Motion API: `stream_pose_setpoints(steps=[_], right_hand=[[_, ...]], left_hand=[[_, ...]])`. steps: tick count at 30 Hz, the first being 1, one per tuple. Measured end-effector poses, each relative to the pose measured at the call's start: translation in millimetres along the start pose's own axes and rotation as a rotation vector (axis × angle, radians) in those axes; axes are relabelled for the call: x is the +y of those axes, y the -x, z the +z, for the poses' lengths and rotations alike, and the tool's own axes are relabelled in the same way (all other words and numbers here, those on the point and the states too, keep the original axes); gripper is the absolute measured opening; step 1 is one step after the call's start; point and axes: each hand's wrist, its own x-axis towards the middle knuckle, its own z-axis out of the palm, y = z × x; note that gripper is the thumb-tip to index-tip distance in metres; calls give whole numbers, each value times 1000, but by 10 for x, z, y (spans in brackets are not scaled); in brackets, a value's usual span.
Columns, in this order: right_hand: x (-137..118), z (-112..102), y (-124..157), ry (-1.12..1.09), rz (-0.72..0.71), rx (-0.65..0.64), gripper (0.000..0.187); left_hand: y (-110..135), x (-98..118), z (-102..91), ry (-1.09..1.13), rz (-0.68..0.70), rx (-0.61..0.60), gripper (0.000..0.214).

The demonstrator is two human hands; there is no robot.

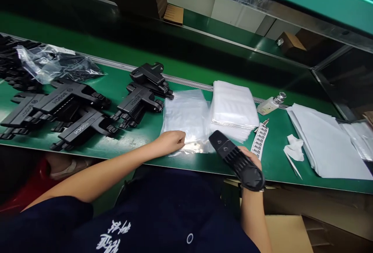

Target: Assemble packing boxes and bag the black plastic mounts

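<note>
My left hand (171,142) is closed at the lower left edge of a stack of clear plastic bags (186,113), its thumb and fingers pinching the edge of a bag. In my right hand (253,157) I grip a long black plastic part (237,161) with a ribbed middle and a rounded end, held up over the table's front edge. My right fingers are partly hidden behind it. Just behind this part lies a thick stack of white translucent pouches (233,103). A strip of printed labels (260,140) lies by my right hand.
Several black Bosch-marked plastic housings (84,126) cover the left of the green table, with a bag of black parts (58,64) behind. A small bottle (271,103), tweezers (293,164), crumpled tissue (295,148) and white sheets (326,140) lie at right. A metal-edged shelf (262,4) hangs above.
</note>
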Motion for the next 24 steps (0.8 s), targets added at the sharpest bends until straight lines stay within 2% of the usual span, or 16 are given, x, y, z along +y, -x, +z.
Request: stream_pose_setpoints(steps=[3, 5, 6, 10, 13, 16, 19, 22, 24], right_hand=[[-235, 89, -42, 62, -73, -148, 34], [-324, 166, -80, 161, -71, -261, 30], [-340, 198, -93, 215, -60, -274, 29], [-280, 286, -85, 404, -34, -143, 30], [-226, 389, -51, 497, -79, -23, 30], [-208, 579, -53, 545, -142, 72, 32], [-190, 790, -108, 533, -167, 134, 34], [-190, 897, -194, 466, -153, 190, 35], [-218, 885, -246, 421, -105, 226, 32]], left_hand=[[-24, 122, 94, 88, 60, 88, 9], [-30, 170, 104, 179, 125, 135, 11], [-27, 184, 95, 206, 159, 145, 12], [7, 222, 12, 199, 227, 115, 16], [20, 323, -41, 196, 245, 98, 16], [2, 553, -18, 128, 292, 85, 16], [-48, 849, 83, -27, 377, 94, 16], [-98, 1025, 140, -139, 413, 150, 14], [-107, 1015, 104, -150, 363, 246, 16]])
